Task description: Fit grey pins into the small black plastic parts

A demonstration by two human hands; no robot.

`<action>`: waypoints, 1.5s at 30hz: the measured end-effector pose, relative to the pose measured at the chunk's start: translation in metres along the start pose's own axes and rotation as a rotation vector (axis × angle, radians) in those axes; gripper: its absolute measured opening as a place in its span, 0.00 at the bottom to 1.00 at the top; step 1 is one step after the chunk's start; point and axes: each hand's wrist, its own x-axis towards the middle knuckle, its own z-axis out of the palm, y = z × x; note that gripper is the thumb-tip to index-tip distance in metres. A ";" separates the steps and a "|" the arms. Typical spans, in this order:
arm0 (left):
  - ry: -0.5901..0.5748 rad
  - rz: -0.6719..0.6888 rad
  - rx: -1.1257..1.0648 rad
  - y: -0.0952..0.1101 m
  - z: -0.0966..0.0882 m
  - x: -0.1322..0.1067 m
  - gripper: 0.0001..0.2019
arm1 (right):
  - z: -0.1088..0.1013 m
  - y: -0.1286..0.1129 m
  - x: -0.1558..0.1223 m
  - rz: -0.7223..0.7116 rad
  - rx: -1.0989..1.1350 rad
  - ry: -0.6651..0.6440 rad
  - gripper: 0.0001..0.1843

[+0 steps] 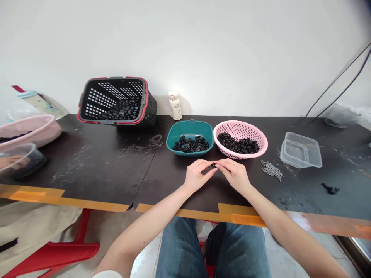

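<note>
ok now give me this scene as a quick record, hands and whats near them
left hand: pinching small black part
right hand: pinching the same part
just ahead: teal plastic tub and pink perforated basket, both holding loose black parts
to the right: small grey metal pieces, clear plastic container
surface: dark table

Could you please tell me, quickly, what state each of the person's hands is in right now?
Left hand: closed, pinching a small black plastic part.
Right hand: closed, pinching the same part.
</note>
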 end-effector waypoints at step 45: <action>0.034 -0.062 -0.198 -0.003 0.000 0.002 0.10 | 0.007 0.009 0.002 0.841 0.932 -0.149 0.16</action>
